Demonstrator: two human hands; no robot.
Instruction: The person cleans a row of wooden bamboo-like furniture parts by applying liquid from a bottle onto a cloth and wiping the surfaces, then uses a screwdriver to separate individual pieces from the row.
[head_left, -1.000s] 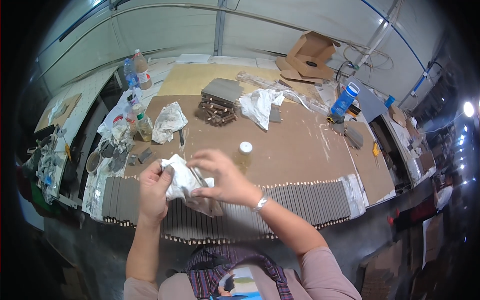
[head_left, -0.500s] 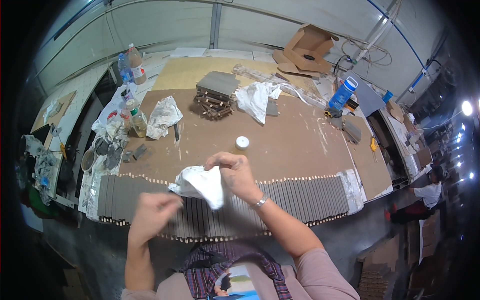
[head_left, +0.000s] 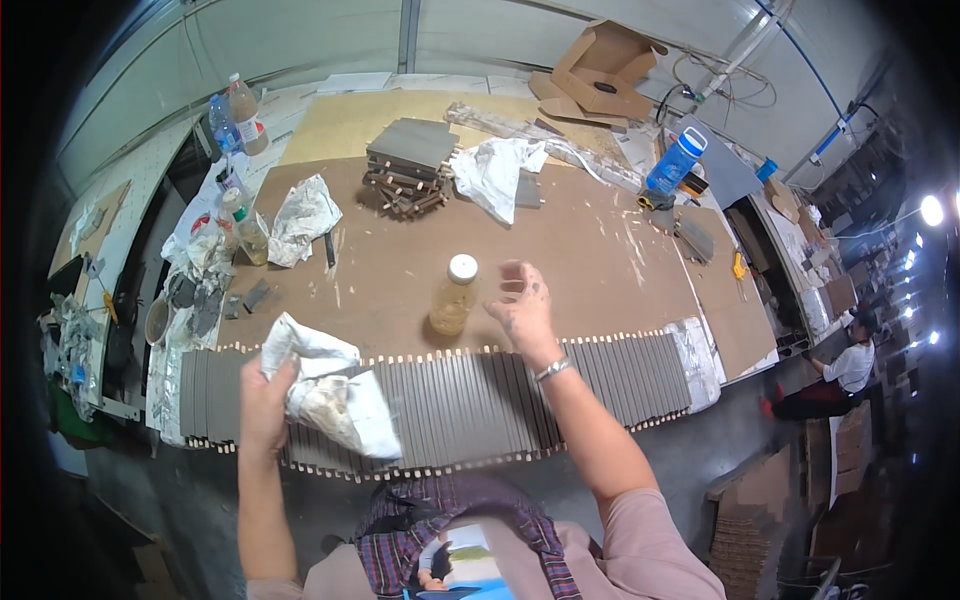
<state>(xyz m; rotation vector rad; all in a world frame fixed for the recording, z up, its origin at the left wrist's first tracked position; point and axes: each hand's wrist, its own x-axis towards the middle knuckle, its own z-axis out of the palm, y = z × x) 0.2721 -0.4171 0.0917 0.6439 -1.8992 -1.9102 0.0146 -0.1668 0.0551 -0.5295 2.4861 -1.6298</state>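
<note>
A crumpled white cloth (head_left: 345,405) with brownish stains hangs from my left hand (head_left: 264,405), whose fingers are closed on it. It hangs over a long row of narrow grey strips (head_left: 470,400) with pale wooden-looking pegs at both ends. To the right, my right hand (head_left: 523,310) is raised with fingers apart and holds nothing. Just left of those fingers stands a clear bottle (head_left: 453,302) with a white cap and yellowish liquid, upright on the brown board (head_left: 390,270). A gap shows between hand and bottle.
Behind lie a stack of grey pieces (head_left: 412,150) and a white cloth (head_left: 495,178). A crumpled cloth (head_left: 305,222) and a green-capped bottle (head_left: 246,230) are at left. A blue bottle (head_left: 676,162) stands at right, an open cardboard box (head_left: 600,75) farther back. Another person (head_left: 848,368) is far right.
The white cloth has passed from my right hand to my left and moved lower left. My right hand has moved right and opened, and the yellowish bottle is now in full view.
</note>
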